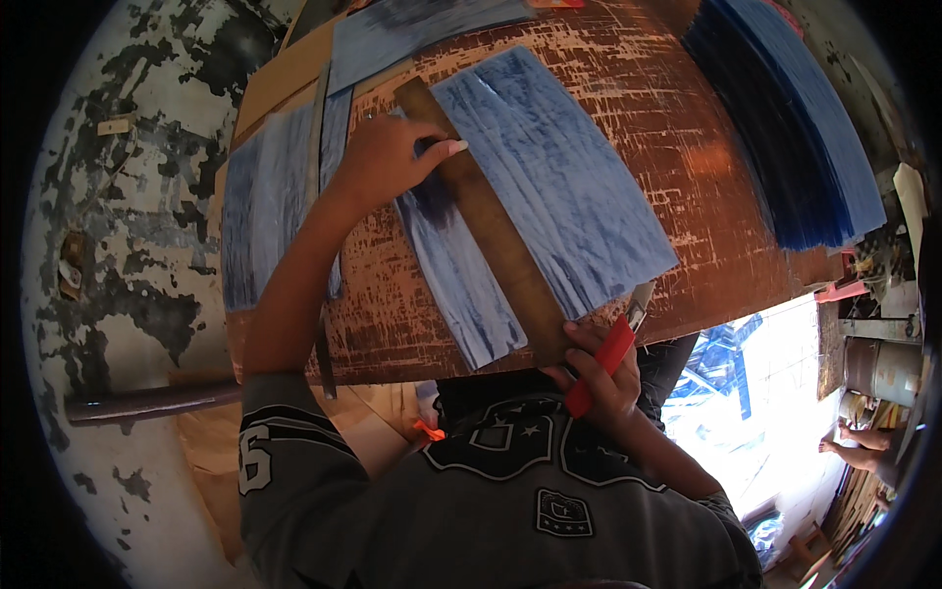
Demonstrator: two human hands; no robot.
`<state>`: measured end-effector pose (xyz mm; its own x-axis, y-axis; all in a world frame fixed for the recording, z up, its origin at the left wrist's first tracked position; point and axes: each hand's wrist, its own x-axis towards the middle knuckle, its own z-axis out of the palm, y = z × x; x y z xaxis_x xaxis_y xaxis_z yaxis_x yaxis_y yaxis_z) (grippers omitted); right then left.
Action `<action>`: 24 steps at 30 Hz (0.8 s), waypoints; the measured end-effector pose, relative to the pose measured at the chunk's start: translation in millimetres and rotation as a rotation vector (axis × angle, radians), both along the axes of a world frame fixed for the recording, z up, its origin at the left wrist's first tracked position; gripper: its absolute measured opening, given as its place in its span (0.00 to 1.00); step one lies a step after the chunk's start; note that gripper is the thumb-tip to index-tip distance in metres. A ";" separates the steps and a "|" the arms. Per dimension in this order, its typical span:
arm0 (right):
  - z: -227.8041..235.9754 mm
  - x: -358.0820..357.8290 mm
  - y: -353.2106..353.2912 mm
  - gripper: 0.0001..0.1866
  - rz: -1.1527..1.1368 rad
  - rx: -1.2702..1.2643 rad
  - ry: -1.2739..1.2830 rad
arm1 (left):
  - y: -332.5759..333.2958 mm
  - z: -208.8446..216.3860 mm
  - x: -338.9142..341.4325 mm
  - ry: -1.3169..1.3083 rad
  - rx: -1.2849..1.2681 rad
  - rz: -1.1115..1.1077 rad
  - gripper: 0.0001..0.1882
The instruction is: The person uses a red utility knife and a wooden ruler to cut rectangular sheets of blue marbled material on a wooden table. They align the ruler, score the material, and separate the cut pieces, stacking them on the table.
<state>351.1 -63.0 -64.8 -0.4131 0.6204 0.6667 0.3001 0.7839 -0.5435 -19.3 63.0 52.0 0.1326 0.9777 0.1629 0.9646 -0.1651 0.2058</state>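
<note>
A blue-and-white streaked flexible sheet (559,177) lies aslant on the worn brown table. Across it runs a long, flat brown straightedge (496,226), with a narrower part of the sheet showing on its left side. My left hand (388,157) is closed at the straightedge's far end, thumb over the top; its other fingers are mostly hidden. Close to the table's front edge, my right hand (615,393) is wrapped around a red-handled utility knife (601,368), whose metal tip points away from me. Fingers of that hand also touch the straightedge's near end.
The scratched table (697,196) ends just before my body. A thick stack of blue sheets (814,137) stands at the right. More streaked sheets (270,206) lie at left beside a thin metal bar (322,147). Blue scraps (721,368) and another person's feet (859,447) show at lower right.
</note>
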 end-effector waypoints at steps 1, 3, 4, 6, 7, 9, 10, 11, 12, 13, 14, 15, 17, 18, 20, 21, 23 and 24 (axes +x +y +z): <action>-0.2 0.0 0.0 0.21 -0.002 0.002 0.000 | 3.1 1.1 -1.5 -0.004 -0.007 -0.006 0.26; -0.1 0.6 -0.1 0.21 -0.003 0.004 -0.002 | 7.2 2.6 -3.8 -0.012 -0.007 -0.028 0.24; 0.2 0.7 0.0 0.21 -0.002 0.005 0.000 | 8.3 3.2 -4.9 -0.015 0.001 -0.044 0.24; 0.8 0.5 0.2 0.21 -0.001 0.007 0.002 | 9.8 3.9 -4.1 -0.003 -0.011 -0.062 0.25; 1.1 0.9 0.2 0.21 0.003 0.002 0.001 | 10.3 4.8 -3.2 0.013 -0.031 -0.063 0.26; 1.5 1.8 0.0 0.21 0.011 -0.009 -0.001 | 8.7 6.7 1.4 0.079 -0.047 -0.061 0.29; 1.1 2.0 0.1 0.21 0.012 -0.006 0.003 | 3.9 7.4 7.6 0.129 -0.042 -0.059 0.32; 0.4 1.8 0.3 0.21 0.014 -0.003 0.007 | -0.1 7.8 12.8 0.179 -0.037 -0.055 0.35; -0.6 1.9 -0.4 0.21 0.012 -0.001 0.007 | -2.7 5.7 16.5 0.207 -0.050 -0.055 0.38; -0.5 1.7 0.0 0.21 0.012 0.003 0.004 | -4.9 3.6 19.6 0.235 -0.062 -0.055 0.42; 0.2 1.3 1.3 0.21 0.011 0.007 0.002 | -6.1 1.9 21.9 0.263 -0.075 -0.054 0.45; 0.9 1.1 2.0 0.21 0.014 0.009 -0.001 | -7.4 1.8 23.3 0.266 -0.089 -0.056 0.47; 0.5 1.3 0.8 0.21 0.016 0.006 -0.003 | -9.7 2.9 26.0 0.273 -0.118 -0.060 0.53; 0.5 1.0 0.8 0.21 0.018 0.007 -0.002 | -11.0 4.2 28.9 0.311 -0.144 -0.051 0.53; 1.3 0.7 0.4 0.22 0.035 -0.007 0.001 | -13.5 5.4 34.7 0.387 -0.196 -0.035 0.57; 1.6 2.6 -1.9 0.23 0.042 -0.019 -0.003 | -15.7 1.7 35.2 0.410 -0.128 -0.067 0.58; 3.0 1.0 0.1 0.22 0.029 -0.001 0.002 | -19.4 -6.2 34.3 0.455 0.009 -0.132 0.62; 3.0 0.3 1.0 0.21 0.018 0.006 0.002 | -19.6 -7.1 35.8 0.450 -0.027 -0.123 0.63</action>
